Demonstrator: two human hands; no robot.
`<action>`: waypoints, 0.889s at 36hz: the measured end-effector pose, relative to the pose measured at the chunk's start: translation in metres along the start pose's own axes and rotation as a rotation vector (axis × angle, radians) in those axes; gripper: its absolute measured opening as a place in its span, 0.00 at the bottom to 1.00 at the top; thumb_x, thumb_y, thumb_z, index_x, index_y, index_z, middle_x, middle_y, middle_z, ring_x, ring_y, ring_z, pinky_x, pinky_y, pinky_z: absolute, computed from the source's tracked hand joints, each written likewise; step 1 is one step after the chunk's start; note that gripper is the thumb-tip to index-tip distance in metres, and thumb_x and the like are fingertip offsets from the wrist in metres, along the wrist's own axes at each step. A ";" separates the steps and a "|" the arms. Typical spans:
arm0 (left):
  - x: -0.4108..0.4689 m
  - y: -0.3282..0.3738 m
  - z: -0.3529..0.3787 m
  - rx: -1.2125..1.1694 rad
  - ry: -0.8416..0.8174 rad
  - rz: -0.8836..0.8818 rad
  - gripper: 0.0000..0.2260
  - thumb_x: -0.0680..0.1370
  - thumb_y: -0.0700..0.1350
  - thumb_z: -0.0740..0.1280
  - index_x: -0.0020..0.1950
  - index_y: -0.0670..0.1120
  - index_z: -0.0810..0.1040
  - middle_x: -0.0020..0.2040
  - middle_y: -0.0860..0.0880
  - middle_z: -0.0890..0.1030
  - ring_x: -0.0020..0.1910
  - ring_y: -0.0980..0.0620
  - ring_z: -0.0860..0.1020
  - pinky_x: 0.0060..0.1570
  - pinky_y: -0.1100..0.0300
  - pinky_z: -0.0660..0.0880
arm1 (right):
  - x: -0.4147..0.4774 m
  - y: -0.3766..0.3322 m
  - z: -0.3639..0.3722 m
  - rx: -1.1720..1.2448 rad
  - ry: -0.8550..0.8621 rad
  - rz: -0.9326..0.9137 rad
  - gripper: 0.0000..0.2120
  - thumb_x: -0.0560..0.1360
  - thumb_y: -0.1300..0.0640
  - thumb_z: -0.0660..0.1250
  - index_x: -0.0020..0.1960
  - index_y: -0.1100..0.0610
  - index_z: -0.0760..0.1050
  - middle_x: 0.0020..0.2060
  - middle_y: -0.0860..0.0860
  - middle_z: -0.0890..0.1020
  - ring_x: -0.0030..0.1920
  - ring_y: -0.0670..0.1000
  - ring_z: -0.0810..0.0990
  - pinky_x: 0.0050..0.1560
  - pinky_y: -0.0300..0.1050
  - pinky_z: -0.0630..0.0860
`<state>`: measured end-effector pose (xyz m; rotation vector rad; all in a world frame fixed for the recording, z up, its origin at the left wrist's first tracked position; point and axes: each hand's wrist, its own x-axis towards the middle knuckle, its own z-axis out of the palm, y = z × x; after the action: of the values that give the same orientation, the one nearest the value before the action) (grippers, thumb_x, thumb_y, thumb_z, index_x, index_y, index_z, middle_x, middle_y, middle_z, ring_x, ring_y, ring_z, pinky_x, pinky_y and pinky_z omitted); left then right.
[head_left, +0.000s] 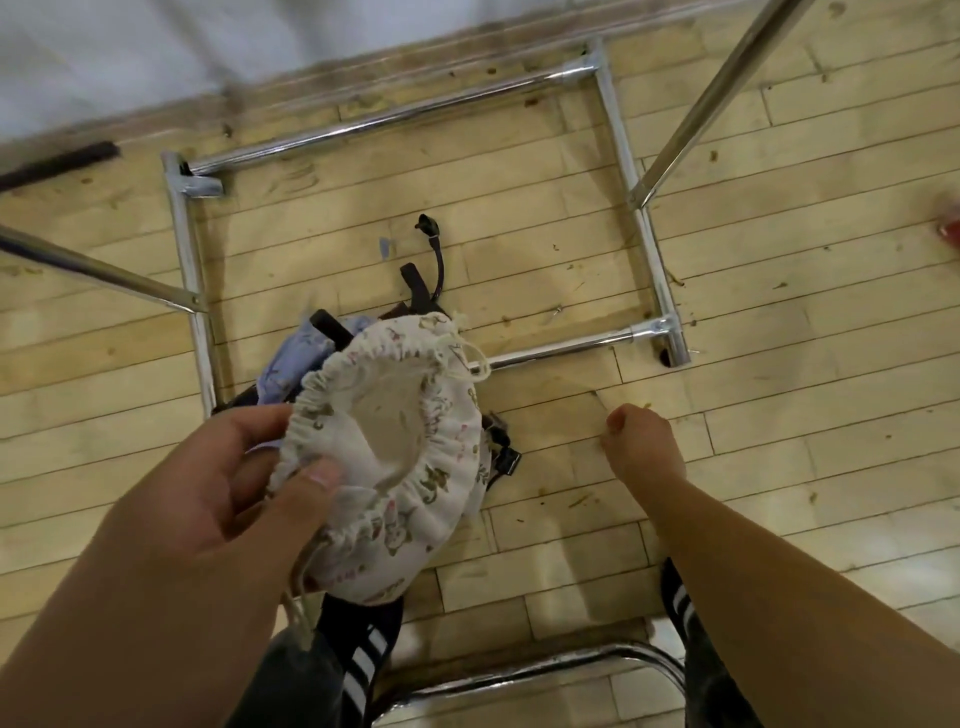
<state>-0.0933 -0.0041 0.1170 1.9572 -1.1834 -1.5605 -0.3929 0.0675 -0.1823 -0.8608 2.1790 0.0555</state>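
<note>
My left hand (218, 483) pinches the rim of the drawstring pouch (415, 514), mouth open and seemingly empty above the clutter (291, 364) on the floor (779, 415), my right hand (644, 441) curled on nothing visible, so filling and cinching look undone.

No legible writing, label, brand, number or sign anywhere; on the drawstring pouch (415, 499) only a printed pattern of small figures, too blurred to yield any letters
</note>
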 end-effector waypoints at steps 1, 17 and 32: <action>0.000 0.001 0.001 -0.002 -0.001 -0.001 0.12 0.67 0.50 0.68 0.42 0.68 0.83 0.44 0.52 0.88 0.40 0.49 0.88 0.47 0.44 0.80 | 0.001 0.000 0.000 -0.020 -0.006 -0.008 0.05 0.81 0.57 0.67 0.56 0.53 0.79 0.48 0.52 0.81 0.46 0.52 0.79 0.46 0.47 0.76; -0.002 -0.003 -0.003 0.015 -0.094 0.007 0.34 0.49 0.77 0.76 0.51 0.67 0.82 0.48 0.53 0.88 0.45 0.49 0.88 0.38 0.51 0.83 | 0.003 -0.007 0.012 -0.049 -0.049 0.030 0.03 0.78 0.60 0.70 0.49 0.59 0.78 0.44 0.56 0.82 0.43 0.54 0.81 0.48 0.51 0.82; -0.023 0.022 0.001 0.214 -0.062 0.070 0.10 0.80 0.48 0.68 0.60 0.60 0.78 0.48 0.65 0.86 0.44 0.63 0.85 0.43 0.61 0.81 | -0.061 -0.069 -0.037 0.206 0.029 -0.102 0.08 0.81 0.56 0.69 0.57 0.57 0.84 0.50 0.50 0.86 0.48 0.46 0.79 0.53 0.36 0.68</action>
<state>-0.1028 0.0015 0.1463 1.9854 -1.4826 -1.5229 -0.3472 0.0379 -0.0992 -0.8565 2.1202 -0.2299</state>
